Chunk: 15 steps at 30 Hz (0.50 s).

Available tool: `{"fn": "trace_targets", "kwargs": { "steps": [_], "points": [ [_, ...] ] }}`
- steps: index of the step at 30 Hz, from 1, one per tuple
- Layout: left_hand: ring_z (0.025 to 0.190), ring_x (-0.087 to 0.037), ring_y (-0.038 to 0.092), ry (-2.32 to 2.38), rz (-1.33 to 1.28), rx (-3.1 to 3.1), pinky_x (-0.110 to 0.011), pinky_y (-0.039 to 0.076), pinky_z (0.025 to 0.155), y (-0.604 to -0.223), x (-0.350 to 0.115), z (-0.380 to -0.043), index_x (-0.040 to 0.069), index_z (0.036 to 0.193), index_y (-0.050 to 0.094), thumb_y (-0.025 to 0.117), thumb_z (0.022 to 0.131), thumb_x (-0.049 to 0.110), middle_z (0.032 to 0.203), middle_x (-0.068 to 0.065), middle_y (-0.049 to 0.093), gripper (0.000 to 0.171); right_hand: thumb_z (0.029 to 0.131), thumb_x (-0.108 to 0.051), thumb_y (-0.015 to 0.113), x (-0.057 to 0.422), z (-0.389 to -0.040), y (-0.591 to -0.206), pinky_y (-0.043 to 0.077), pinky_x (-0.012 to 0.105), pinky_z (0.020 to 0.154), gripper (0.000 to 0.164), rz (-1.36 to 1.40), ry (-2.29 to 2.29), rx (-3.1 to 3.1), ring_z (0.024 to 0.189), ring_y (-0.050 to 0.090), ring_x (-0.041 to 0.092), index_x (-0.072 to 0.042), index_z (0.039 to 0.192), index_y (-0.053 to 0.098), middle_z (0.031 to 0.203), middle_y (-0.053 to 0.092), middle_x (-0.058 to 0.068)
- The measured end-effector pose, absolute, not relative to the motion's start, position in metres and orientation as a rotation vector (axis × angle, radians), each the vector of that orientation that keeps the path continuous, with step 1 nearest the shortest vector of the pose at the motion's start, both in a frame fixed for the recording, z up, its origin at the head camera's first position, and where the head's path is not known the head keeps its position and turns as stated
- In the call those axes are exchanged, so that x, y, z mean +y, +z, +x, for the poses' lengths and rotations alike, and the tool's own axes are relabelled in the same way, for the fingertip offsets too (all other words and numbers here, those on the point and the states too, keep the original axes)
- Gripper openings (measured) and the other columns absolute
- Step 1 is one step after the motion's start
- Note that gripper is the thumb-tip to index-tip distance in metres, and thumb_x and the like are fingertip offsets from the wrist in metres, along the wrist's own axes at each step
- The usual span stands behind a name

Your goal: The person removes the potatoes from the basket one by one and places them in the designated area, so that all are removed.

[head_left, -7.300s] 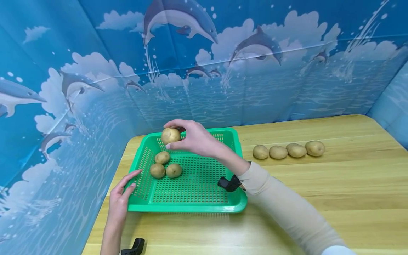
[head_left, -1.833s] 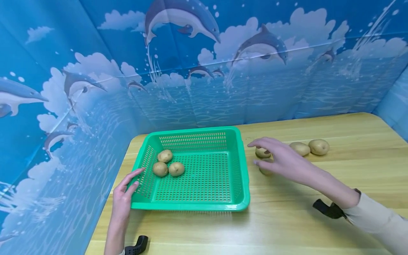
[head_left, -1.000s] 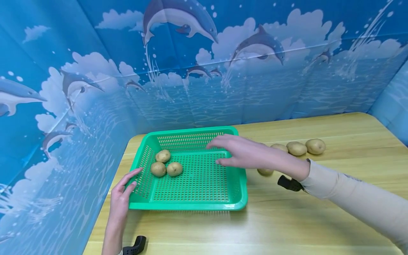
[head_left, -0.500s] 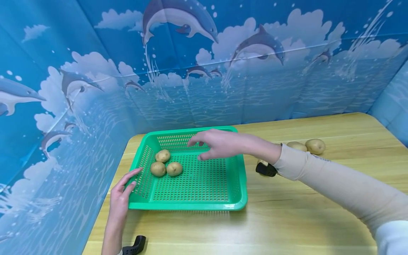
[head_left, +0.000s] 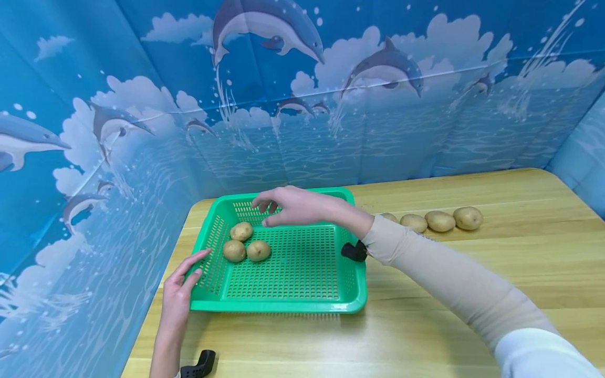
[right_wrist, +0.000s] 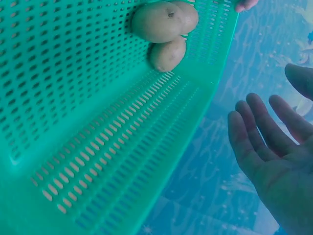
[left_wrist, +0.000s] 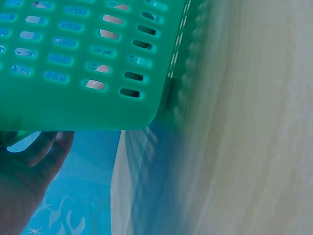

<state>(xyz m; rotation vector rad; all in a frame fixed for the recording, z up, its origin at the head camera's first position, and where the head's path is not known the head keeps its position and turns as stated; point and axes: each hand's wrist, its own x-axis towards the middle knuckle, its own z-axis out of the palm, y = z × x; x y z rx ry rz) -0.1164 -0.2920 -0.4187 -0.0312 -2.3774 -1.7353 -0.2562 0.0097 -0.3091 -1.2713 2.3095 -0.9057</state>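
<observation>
Three potatoes sit together at the left end of the green plastic basket: one at the back, one front left, one front right. My right hand hovers over the basket's back part, fingers loosely bent and nothing in them. The right wrist view shows that hand with fingers apart, beside the long basket wall. My left hand rests on the basket's left rim, forefinger and thumb lying over it. From below, the left wrist view shows its fingers at the rim.
A row of potatoes lies on the wooden table right of the basket; my right sleeve partly covers its left end. A dolphin-print curtain encloses the back and left sides. Black wrist cameras sit on both wrists.
Earlier my right hand held a potato over the basket; a potato then lay in front of the table row. Now empty, that hand has swept left above the basket. My left hand stayed put.
</observation>
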Motion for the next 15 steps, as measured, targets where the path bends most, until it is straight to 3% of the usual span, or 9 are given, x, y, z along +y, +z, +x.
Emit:
{"fn": "trace_targets", "kwargs": {
  "steps": [6, 15],
  "points": [
    [0.141, -0.014, 0.033, -1.733, -0.055, -2.372, -0.035, 0.026, 0.112, -0.418, -0.292, -0.118, 0.007, 0.137, 0.058, 0.045, 0.102, 0.001, 0.144, -0.006, 0.052, 0.037, 0.098, -0.022, 0.062, -0.005, -0.261, -0.322, 0.047, 0.025, 0.091, 0.044, -1.231, -0.961, 2.326, 0.115, 0.055, 0.011, -0.015, 0.140, 0.052, 0.132, 0.058, -0.002],
    [0.141, -0.013, 0.033, -1.732, -0.028, -2.384, -0.034, 0.026, 0.112, -0.419, -0.293, -0.116, 0.008, 0.137, 0.058, 0.045, 0.102, 0.001, 0.144, -0.005, 0.052, 0.037, 0.095, -0.023, 0.067, -0.027, -0.260, -0.349, 0.040, 0.033, 0.105, 0.052, -1.194, -0.975, 2.294, 0.132, 0.046, 0.019, -0.010, 0.143, 0.050, 0.142, 0.053, 0.002]
  ]
}}
